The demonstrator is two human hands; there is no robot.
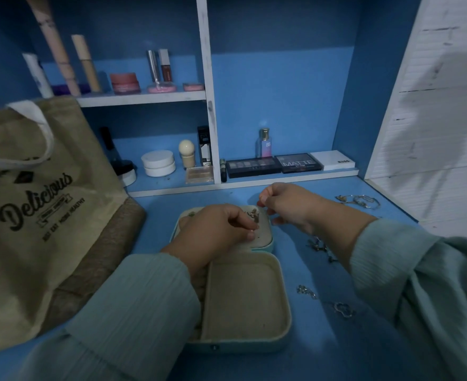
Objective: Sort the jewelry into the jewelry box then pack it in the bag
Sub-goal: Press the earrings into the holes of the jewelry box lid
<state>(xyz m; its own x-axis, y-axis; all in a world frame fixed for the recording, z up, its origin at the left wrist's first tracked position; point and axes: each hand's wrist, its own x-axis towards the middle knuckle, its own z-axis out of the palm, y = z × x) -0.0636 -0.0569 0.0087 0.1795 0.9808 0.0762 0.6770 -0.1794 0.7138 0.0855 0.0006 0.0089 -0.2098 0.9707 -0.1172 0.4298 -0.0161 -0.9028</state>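
Observation:
A teal jewelry box (279,292) with cream lining lies open on the blue desk. My left hand (213,235) lies over the far half, its fingers curled by a small gold piece of jewelry (254,215) in that half. My right hand (287,206) hovers just right of it, thumb and forefinger pinched together; what they hold is too small to tell. Loose silver jewelry lies to the right: bracelets (364,202) far right, small earrings (320,246) by my right wrist, more pieces (342,309) nearer me. A beige tote bag (34,204) printed "Delicious" stands at left.
A white shelf unit at the back holds cosmetics: eyeshadow palettes (276,164), a perfume bottle (264,143), cream jars (158,163), lip products (164,66). A white slatted panel (433,133) bounds the right side. A brown cloth (108,243) lies under the bag.

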